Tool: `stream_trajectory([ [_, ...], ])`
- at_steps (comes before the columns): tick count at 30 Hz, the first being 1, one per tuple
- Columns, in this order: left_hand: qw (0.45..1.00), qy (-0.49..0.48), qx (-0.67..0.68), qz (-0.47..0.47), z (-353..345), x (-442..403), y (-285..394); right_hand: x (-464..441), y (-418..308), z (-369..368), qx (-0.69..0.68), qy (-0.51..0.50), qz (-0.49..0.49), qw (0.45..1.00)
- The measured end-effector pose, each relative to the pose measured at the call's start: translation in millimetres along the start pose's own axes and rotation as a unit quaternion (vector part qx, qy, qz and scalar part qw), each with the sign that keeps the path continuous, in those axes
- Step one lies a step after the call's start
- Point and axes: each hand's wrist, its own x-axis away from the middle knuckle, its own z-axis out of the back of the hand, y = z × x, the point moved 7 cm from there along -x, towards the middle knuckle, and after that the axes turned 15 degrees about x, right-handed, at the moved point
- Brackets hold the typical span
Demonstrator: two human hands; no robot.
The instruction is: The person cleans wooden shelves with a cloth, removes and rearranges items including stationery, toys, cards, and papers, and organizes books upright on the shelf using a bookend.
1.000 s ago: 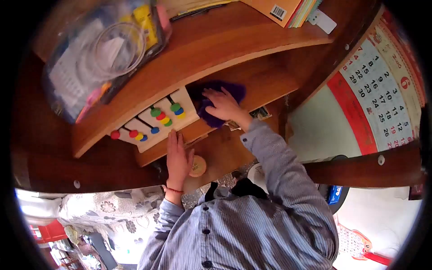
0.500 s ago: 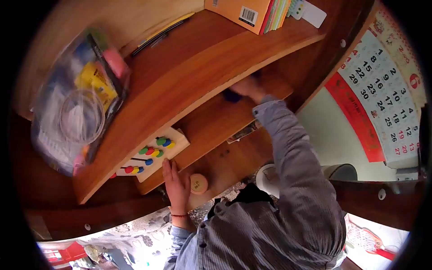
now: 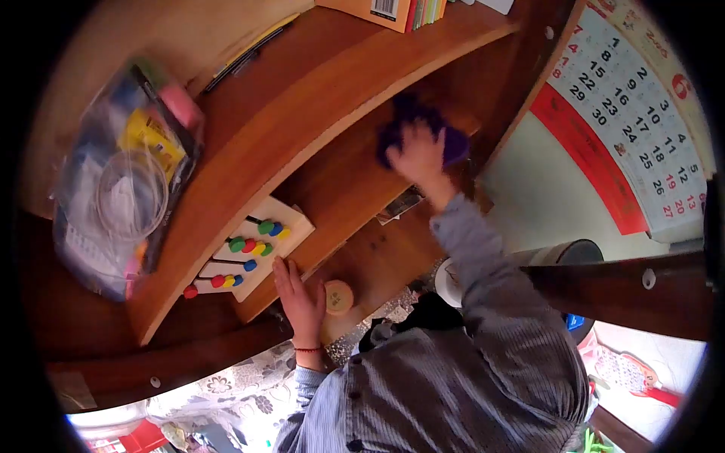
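Note:
My right hand (image 3: 420, 157) presses on a bunched purple cloth (image 3: 455, 145) on the lower shelf (image 3: 340, 204), near its right end. Its fingers are bent over the cloth and partly blurred. My left hand (image 3: 303, 306) is open, with fingers stretched out and resting at the shelf's front edge. Just left of those fingers stands a wooden board with coloured beads (image 3: 253, 253) on dark rods. A round wooden piece (image 3: 338, 297) with markings on top is close to my left thumb.
The upper shelf (image 3: 302, 106) overhangs the lower one and carries a clear bag of stationery (image 3: 124, 181), pens (image 3: 249, 53) and books (image 3: 389, 11). A calendar (image 3: 627, 113) hangs on the right. Below are a white round container (image 3: 449, 283) and a dark cylindrical bin (image 3: 574, 257).
My right hand and the purple cloth have come out from under the upper shelf toward the shelf front and are now more visible. My left hand stays by the bead board. The view has shifted slightly.

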Motion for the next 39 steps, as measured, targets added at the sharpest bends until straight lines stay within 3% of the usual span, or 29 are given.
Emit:
stream_trajectory([
  [5, 1.000, -0.007, -0.008, -0.022, -5, 0, -5, 106, -93, 48, -0.125, -0.020, 0.195, 0.973],
  [8, 1.000, -0.014, -0.015, -0.013, -5, -2, -2, 99, -79, 38, -0.180, -0.041, 0.249, 0.951],
  [10, 1.000, -0.015, -0.018, -0.006, -6, -3, -3, 66, -49, 38, -0.142, -0.037, 0.195, 0.970],
  [12, 1.000, -0.013, -0.009, -0.007, -6, -3, -3, 26, -8, 31, -0.118, 0.040, 0.146, 0.981],
  [14, 1.000, -0.005, 0.010, -0.018, -3, -2, -2, -12, 42, 25, -0.068, 0.025, 0.000, 0.997],
  [17, 1.000, 0.000, 0.018, -0.026, -3, 1, -5, -52, 94, 3, 0.006, 0.036, -0.126, 0.991],
  [20, 1.000, -0.001, 0.010, -0.016, -3, -1, -8, -46, 83, -5, 0.038, 0.055, -0.113, 0.991],
  [21, 1.000, 0.004, 0.012, -0.013, -3, -3, -7, -40, 77, -5, 0.031, 0.018, -0.122, 0.992],
  [23, 1.000, 0.006, 0.018, -0.009, -1, -1, -5, -15, 47, -5, 0.063, 0.059, -0.077, 0.993],
  [24, 1.000, 0.004, 0.021, 0.000, -1, -1, -4, -1, 25, -5, 0.045, 0.021, -0.027, 0.998],
  [26, 0.999, 0.002, 0.033, 0.014, 0, 1, -7, 39, -32, 13, -0.013, 0.074, 0.054, 0.996],
  [28, 0.999, 0.013, 0.040, 0.001, -1, 2, -8, 71, -90, 26, -0.043, -0.019, 0.168, 0.985],
  [30, 0.999, 0.016, 0.042, -0.006, 1, 2, -5, 89, -125, 28, -0.069, -0.042, 0.277, 0.958],
  [33, 0.999, 0.017, 0.038, -0.012, -2, 3, -11, 53, -116, 17, -0.181, -0.086, 0.328, 0.923],
  [36, 0.999, 0.005, 0.032, 0.014, 1, 1, -6, -5, -86, 9, -0.101, -0.129, 0.288, 0.944],
  [39, 0.999, 0.025, 0.032, -0.002, -2, 3, -10, -63, -48, -30, -0.118, -0.052, 0.226, 0.966],
])
